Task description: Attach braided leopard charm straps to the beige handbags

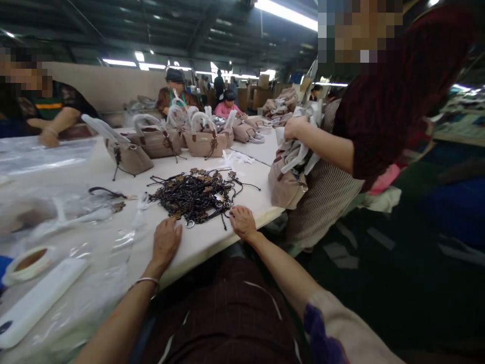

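Both of my hands rest at the near edge of a pale table [212, 237]. Between and just beyond them lies a tangled pile of dark braided cord straps [193, 194] with brown flower-shaped charms and metal rings. My left hand [166, 241] lies at the pile's near left side, its fingers loosely bent on the tabletop and nothing held. At the near right, my right hand [243, 222] leans on the table edge beside the cord ends, fingers slightly curled and holding nothing visible. A single dark strap [108, 192] with a charm lies left of the pile.
Several taupe handbags [206, 144] with wrapped handles stand behind the pile. At right, a co-worker [326, 151] handles a bag [286, 182] stuffed with pale material. Clear plastic [102, 283], a tape roll [30, 263] and a long white object [41, 303] lie left. Other people sit beyond.
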Motion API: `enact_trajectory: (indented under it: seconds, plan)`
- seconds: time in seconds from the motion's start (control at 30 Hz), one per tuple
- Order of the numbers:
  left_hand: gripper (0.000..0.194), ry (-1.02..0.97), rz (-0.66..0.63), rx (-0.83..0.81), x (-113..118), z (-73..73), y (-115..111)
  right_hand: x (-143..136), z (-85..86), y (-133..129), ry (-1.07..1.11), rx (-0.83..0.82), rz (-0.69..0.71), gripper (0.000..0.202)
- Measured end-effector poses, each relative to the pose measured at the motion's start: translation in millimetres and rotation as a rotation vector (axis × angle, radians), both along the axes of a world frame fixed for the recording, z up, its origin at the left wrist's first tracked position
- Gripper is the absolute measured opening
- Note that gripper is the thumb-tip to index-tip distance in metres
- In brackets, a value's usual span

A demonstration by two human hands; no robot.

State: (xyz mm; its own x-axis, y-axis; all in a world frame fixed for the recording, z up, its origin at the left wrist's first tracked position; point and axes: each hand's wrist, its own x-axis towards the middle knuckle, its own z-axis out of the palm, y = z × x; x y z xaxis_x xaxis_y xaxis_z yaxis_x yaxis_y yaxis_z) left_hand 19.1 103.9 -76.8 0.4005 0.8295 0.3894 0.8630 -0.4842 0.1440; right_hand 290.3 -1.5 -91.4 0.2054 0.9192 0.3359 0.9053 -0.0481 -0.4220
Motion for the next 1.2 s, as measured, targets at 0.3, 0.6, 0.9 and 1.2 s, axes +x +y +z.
enact_trajectory:
  seconds: [0.3,0.6,0.9,1.2]
  plan:
    - [0.039,0.048,-0.049,-0.025,-5,0.2,5,13,9.7,3,0.022,-0.059,0.119,0.037]
    - [0.047,0.083,-0.173,-0.069,-23,-0.7,4,13,14.6,-1,0.004,-0.095,0.159,0.043]
    - [0.043,0.015,-0.130,-0.035,-23,-11.6,-3,10,9.1,-2,-0.078,-0.090,0.148,0.040]
    - [0.035,-0.044,-0.136,-0.021,-21,-13.3,-9,17,1.7,2,-0.136,-0.112,0.142,0.037]
